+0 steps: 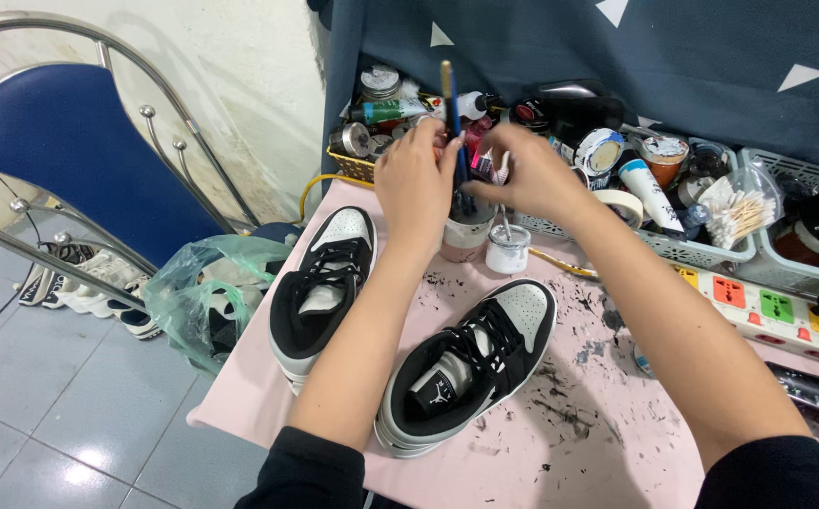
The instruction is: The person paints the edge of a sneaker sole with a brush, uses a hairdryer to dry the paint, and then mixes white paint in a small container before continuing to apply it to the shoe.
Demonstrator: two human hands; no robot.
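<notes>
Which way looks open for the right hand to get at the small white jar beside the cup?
Probably straight down: the right hand hovers just above the small white jar, nothing lies between them, and only the cup of brushes stands close on its left.

A blue metal-framed chair point(70, 151) stands at the upper left. Below it, a green plastic bag point(204, 294) sits on the tiled floor point(41, 405). A power strip point(772, 316) lies at right.

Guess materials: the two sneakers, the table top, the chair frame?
Sneakers: likely smooth leather or synthetic, matte black, grey and white panels. Table top: pink sheet, possibly plastic or laminate, with black smears. Chair frame: polished metal tube, bright reflections.
</notes>
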